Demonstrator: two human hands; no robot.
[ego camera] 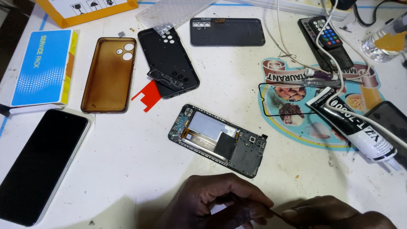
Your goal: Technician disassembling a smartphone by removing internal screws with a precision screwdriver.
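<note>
Two hands sit at the bottom edge, just below the opened phone (217, 140) that lies back-off in the middle of the white table (127, 161). Left hand (216, 203) is curled up, fingers pinched on a thin dark sliver (275, 213) that's really hard to make out, and the right hand (335, 213) pinches the other end of it. Right hand is mostly cut off by the frame, so can't say much more about it.

Inside the opened phone's frame you can see a pale battery area, a dark board section and a little green board at one end.

Left of the phone there's a brownish clear case (109, 75), and further left a blue and white box (44, 68); can't tell what's in it, it's closed. Below that box lies a dark-screened phone (38, 165), its corner cut off. Above the opened phone sit a black back cover (169, 61) and a second one (227, 32). Off to its right, a black and white glue tube (354, 125) lies under a white cable (335, 59), with a remote (324, 40) above.
</note>
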